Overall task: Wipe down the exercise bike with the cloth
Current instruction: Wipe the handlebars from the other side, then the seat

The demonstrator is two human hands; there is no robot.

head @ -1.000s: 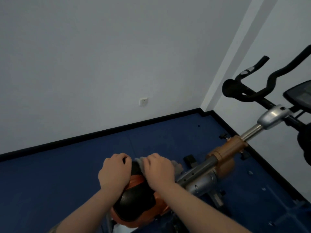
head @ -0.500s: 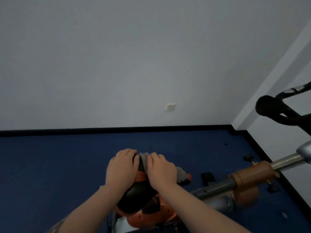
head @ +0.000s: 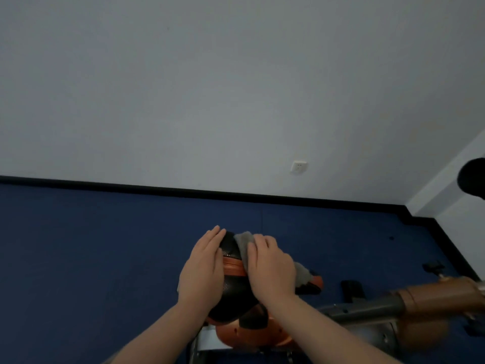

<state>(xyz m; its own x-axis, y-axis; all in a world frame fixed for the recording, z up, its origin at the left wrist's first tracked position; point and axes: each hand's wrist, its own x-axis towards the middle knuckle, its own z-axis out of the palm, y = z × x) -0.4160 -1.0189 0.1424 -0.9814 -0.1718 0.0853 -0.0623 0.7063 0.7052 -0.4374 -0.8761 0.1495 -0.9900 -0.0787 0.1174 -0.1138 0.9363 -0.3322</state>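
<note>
both hands [head: 203,269] on saddle [head: 233,292] — cloth [head: 244,244] under right

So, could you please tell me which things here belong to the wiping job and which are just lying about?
Part of the job:
- grey cloth, under the right hand
- black and orange bike seat, with the left hand laid flat on it
- brown and grey bike frame
- black handlebar end

Just there:
- wall socket
- blue floor
</note>
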